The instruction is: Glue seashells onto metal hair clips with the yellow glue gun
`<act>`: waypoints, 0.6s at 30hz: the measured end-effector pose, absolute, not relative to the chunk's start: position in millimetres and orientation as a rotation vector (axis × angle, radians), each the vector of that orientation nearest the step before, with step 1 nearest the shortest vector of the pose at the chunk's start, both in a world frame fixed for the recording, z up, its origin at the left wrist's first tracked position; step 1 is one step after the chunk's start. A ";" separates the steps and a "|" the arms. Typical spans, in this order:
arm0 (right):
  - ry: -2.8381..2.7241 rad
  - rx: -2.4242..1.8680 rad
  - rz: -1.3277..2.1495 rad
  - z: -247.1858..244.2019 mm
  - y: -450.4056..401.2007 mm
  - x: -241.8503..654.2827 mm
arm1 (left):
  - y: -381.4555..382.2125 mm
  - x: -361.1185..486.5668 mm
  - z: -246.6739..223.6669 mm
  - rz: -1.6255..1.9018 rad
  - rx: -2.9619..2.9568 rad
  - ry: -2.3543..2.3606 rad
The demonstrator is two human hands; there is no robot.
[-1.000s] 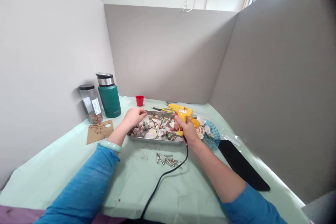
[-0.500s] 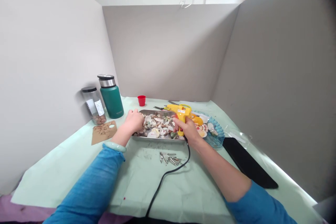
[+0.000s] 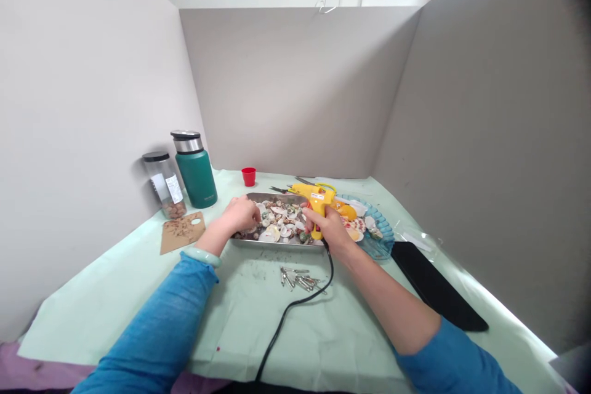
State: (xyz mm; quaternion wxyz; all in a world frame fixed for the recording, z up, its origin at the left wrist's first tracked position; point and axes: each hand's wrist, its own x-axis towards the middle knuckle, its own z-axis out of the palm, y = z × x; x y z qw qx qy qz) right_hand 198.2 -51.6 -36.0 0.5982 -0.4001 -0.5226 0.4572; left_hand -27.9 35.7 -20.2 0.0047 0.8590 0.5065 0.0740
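Note:
A yellow hot glue gun [image 3: 318,197] is gripped in my right hand [image 3: 332,228], its nozzle pointing left above the right end of a metal tray [image 3: 277,244]. Mixed seashells [image 3: 281,219] fill the tray. My left hand [image 3: 243,214] reaches over the tray's left end, fingers curled down among the shells. Whatever those fingertips pinch, if anything, is hidden. From the glue gun's handle a black cord [image 3: 295,303] runs down to the table's front edge. Several small metal clips [image 3: 300,279] lie in front of the tray.
A blue glass plate [image 3: 384,231] with larger shells stands right of the tray, beside a black flat panel [image 3: 438,286]. On the left are a green bottle [image 3: 197,178], a clear jar [image 3: 165,188] and a brown card [image 3: 181,234]. Behind sit a red cup [image 3: 249,176] and scissors [image 3: 279,189].
My left hand has shifted slightly right and its fingers have turned further down into the shells. My right hand holds the glue gun in almost the same place.

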 end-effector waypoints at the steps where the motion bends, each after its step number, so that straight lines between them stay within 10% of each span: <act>1: -1.215 -0.930 1.060 -35.9 -51.8 198.2 | 35.0 -26.7 -22.6 0.184 2.709 1.555; 18: -1.246 -0.941 1.054 -37.3 -50.7 199.5 | 41.1 -27.3 -18.5 0.695 2.344 1.517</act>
